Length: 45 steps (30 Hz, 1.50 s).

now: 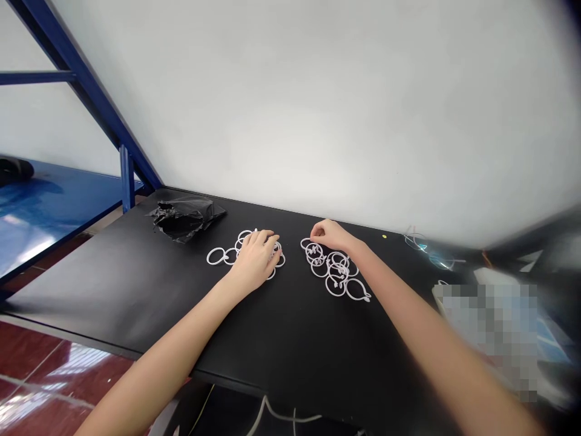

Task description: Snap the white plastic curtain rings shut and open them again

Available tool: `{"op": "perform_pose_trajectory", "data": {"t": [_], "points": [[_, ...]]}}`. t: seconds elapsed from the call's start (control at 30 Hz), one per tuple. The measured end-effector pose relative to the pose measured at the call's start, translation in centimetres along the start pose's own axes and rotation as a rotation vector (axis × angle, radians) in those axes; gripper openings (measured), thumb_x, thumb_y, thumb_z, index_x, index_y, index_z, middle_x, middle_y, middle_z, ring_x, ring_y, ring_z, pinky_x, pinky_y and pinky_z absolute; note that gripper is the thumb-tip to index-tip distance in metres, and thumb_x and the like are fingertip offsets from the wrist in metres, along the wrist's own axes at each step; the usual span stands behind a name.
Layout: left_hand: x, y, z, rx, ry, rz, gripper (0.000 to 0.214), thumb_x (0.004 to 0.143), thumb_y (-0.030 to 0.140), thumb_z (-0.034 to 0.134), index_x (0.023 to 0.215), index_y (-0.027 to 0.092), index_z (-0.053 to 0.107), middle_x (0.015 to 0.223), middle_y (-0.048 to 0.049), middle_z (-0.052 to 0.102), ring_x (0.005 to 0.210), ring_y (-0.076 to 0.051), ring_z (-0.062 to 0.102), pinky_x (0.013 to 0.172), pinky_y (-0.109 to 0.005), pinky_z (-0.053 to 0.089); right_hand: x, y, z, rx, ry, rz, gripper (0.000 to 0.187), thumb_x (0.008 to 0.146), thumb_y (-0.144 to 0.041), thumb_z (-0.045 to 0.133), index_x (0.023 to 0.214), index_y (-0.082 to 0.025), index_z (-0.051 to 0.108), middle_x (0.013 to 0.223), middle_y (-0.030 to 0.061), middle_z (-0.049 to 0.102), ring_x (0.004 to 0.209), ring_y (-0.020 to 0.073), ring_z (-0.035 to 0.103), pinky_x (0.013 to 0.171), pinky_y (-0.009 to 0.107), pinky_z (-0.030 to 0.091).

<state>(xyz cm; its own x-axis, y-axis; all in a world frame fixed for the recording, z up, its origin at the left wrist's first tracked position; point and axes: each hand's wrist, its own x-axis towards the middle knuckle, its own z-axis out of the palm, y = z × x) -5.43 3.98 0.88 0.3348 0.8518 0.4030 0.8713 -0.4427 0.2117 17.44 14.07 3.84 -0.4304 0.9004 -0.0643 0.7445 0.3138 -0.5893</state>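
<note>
Two heaps of white plastic rings lie on a black table (136,284). My left hand (256,258) rests palm down on the left heap (218,256), fingers bent over the rings; whether it grips one is hidden. My right hand (330,235) is curled in a loose fist at the far end of the right heap (338,272), its fingertips pinched on a ring there. Several rings of the right heap carry small clips and spread toward me.
A crumpled black plastic bag (185,217) lies at the table's far left. A white wall stands right behind the table. Blue metal shelving (77,85) stands to the left. Clear items (424,245) and a blurred patch sit at the right. Cables hang below the front edge.
</note>
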Motion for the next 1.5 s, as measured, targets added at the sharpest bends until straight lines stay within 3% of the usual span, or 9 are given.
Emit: {"op": "perform_pose_trajectory", "data": {"t": [0.27, 0.47, 0.63, 0.8, 1.03, 1.13, 1.27, 1.4, 1.5], "points": [[0.0, 1.4, -1.0, -0.127, 0.087, 0.041, 0.028, 0.097, 0.024, 0.043, 0.122, 0.018, 0.053, 0.128, -0.0146, 0.055, 0.118, -0.03, 0.052, 0.101, -0.052, 0.04, -4.5, -0.9, -0.4, -0.086, 0.41, -0.172, 0.019, 0.092, -0.026, 0.049, 0.083, -0.019, 0.065, 0.077, 0.0057, 0.064, 0.069, 0.0183, 0.056, 0.07, 0.033, 0.047], [-0.7, 4.0, -1.5, -0.553, 0.035, 0.093, 0.039, 0.096, 0.029, 0.05, 0.133, 0.021, 0.045, 0.122, -0.0125, 0.058, 0.104, -0.023, 0.058, 0.093, -0.042, 0.047, -10.7, -1.9, 2.4, 0.381, 0.693, -0.265, 0.01, 0.088, -0.03, 0.064, 0.092, -0.024, 0.071, 0.084, 0.0042, 0.067, 0.065, 0.0161, 0.062, 0.056, 0.031, 0.056], [-1.0, 6.5, -1.3, -1.257, -0.339, -0.195, 0.032, 0.092, 0.04, 0.056, 0.11, 0.014, 0.065, 0.08, -0.0032, 0.064, 0.066, -0.012, 0.056, 0.066, -0.026, 0.05, -13.4, -3.3, 4.9, 0.665, 0.424, -0.198, 0.012, 0.088, -0.028, 0.064, 0.094, -0.025, 0.074, 0.08, 0.0026, 0.066, 0.052, 0.0116, 0.059, 0.043, 0.026, 0.053], [-0.9, 6.7, -0.4, -1.741, -0.474, -0.691, 0.029, 0.076, 0.04, 0.077, 0.083, 0.012, 0.07, 0.075, -0.0021, 0.066, 0.063, -0.007, 0.058, 0.061, -0.018, 0.05, -14.2, -3.5, 6.1, 0.366, 0.706, -0.357, 0.027, 0.081, -0.023, 0.072, 0.107, -0.03, 0.07, 0.081, 0.0025, 0.068, 0.059, 0.0157, 0.063, 0.054, 0.032, 0.059], [-0.6, 5.9, -0.2, -1.94, -0.569, -0.801, 0.033, 0.085, 0.044, 0.066, 0.083, 0.011, 0.07, 0.075, -0.0053, 0.066, 0.07, -0.011, 0.062, 0.061, -0.018, 0.051, -14.3, -3.9, 6.5, 0.22, 0.689, -0.525, 0.029, 0.085, -0.011, 0.065, 0.108, -0.029, 0.067, 0.085, 0.0029, 0.071, 0.067, 0.0161, 0.068, 0.058, 0.029, 0.06], [-0.7, 6.1, -0.3, -1.84, -0.497, -0.73, 0.036, 0.09, 0.048, 0.057, 0.086, 0.013, 0.066, 0.079, -0.0049, 0.062, 0.064, -0.009, 0.055, 0.049, -0.017, 0.041, -14.3, -3.9, 6.8, 0.214, 0.692, -0.531, 0.03, 0.087, -0.008, 0.062, 0.11, -0.026, 0.066, 0.087, 0.0043, 0.071, 0.073, 0.0176, 0.07, 0.064, 0.031, 0.062], [-1.3, 6.4, -0.7, -1.292, -0.112, -0.393, 0.034, 0.095, 0.044, 0.046, 0.116, 0.019, 0.055, 0.107, -0.008, 0.06, 0.07, -0.011, 0.054, 0.052, -0.021, 0.042, -14.5, -3.8, 7.4, 0.184, 0.654, -0.6, 0.03, 0.089, -0.004, 0.057, 0.113, -0.021, 0.065, 0.091, 0.0069, 0.071, 0.079, 0.0178, 0.07, 0.069, 0.03, 0.062], [-2.1, 6.0, -0.7, -0.734, -0.008, 0.202, 0.031, 0.099, 0.028, 0.034, 0.083, 0.015, 0.058, 0.074, -0.0033, 0.056, 0.062, -0.011, 0.048, 0.056, -0.024, 0.04, -14.8, -4.5, 8.1, 0.26, 0.58, -0.645, 0.032, 0.089, -0.002, 0.056, 0.114, -0.02, 0.064, 0.092, 0.0069, 0.069, 0.08, 0.0167, 0.068, 0.07, 0.028, 0.061], [-2.4, 5.7, -0.3, -0.614, 0.062, 0.353, 0.042, 0.1, 0.022, 0.024, 0.067, 0.016, 0.049, 0.059, -0.0002, 0.048, 0.049, -0.01, 0.04, 0.048, -0.023, 0.034, -15.2, -5.2, 8.4, 0.313, 0.579, -0.658, 0.031, 0.088, -0.001, 0.056, 0.111, -0.02, 0.065, 0.088, 0.0059, 0.068, 0.076, 0.0155, 0.067, 0.066, 0.026, 0.061]]}}
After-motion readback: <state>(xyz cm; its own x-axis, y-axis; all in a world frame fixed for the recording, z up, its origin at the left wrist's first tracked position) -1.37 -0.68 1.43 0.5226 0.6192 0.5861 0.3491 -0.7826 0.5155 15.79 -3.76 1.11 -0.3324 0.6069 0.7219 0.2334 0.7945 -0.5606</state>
